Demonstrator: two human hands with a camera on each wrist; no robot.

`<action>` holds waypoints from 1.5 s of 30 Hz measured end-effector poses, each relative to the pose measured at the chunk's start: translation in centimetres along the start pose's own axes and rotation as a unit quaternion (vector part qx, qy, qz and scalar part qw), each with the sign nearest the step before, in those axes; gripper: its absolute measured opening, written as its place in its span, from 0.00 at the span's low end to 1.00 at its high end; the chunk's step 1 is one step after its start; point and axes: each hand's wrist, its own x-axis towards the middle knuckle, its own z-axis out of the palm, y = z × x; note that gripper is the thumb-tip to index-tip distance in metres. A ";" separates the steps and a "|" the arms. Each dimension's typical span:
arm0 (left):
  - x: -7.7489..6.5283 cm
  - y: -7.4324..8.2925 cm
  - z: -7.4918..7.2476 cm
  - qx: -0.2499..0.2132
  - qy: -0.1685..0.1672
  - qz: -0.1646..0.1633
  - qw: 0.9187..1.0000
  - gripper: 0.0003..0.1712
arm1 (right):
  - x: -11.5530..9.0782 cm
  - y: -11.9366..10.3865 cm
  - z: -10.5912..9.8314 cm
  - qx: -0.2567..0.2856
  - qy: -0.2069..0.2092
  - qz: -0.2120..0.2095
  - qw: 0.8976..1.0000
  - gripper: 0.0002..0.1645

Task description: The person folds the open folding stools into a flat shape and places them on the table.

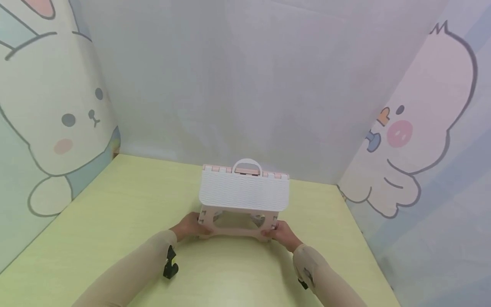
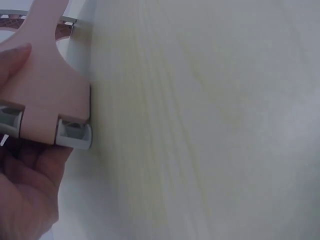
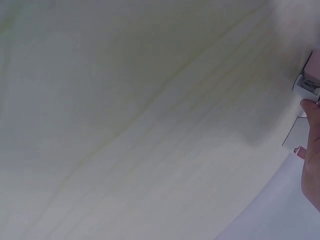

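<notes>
A folding step stool (image 1: 244, 189) stands unfolded near the far side of the table, with a white textured top, pale pink legs and a white carry handle (image 1: 247, 160) raised at its back edge. My left hand (image 1: 190, 226) grips the lower left leg, thumb on the front; in the left wrist view that pink leg (image 2: 45, 75) shows with white hinge pieces at its side. At the opposite side, my right hand (image 1: 284, 235) holds the lower right leg, its thumb also in front. The fingers behind both legs are largely hidden. Only part of the right hand (image 3: 312, 150) enters the right wrist view.
The pale yellow wood-grain table (image 1: 238, 273) stretches around the stool. A plain light curtain (image 1: 245, 85) hangs close behind it. Side panels carry a cartoon rabbit (image 1: 50, 115) on the left and a cartoon chick (image 1: 429, 111) on the right.
</notes>
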 end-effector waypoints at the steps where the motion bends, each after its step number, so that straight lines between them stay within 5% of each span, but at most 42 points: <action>1: 0.0 0.0 0.0 0.002 0.000 0.003 1.000 0.28 | 0.0 0.0 0.0 -0.001 0.000 0.000 1.000 0.22; 32: -0.1 -0.4 -0.3 -0.010 -0.003 0.009 1.000 0.28 | 0.0 0.0 0.3 0.000 -0.003 0.000 1.000 0.26; 45: -0.1 -0.8 0.5 -0.024 0.046 -0.013 0.999 0.27 | -1.4 -2.8 0.4 0.003 0.028 0.017 0.999 0.24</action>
